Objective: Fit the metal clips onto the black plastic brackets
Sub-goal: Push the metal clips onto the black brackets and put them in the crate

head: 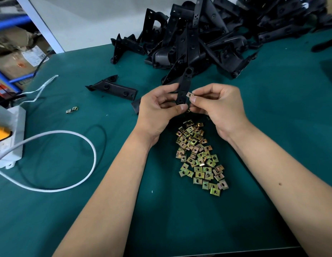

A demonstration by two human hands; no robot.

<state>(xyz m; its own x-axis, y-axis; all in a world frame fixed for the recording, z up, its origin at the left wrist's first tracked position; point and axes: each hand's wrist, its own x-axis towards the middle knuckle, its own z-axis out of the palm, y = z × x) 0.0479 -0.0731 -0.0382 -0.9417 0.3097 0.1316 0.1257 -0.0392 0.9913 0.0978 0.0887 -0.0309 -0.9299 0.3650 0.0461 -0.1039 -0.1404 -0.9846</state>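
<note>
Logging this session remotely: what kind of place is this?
Probably a small factory assembly bench: a green-covered table with a heap of black brackets, a spread of loose metal clips, and cardboard boxes on shelving at left.

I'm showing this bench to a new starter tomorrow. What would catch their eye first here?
Probably the two hands at the centre: the left hand holds a black bracket upright while the right hand pinches a metal clip against its edge. Just below lies a scatter of yellowish clips on the green table, and behind rises a big heap of black brackets.
</note>
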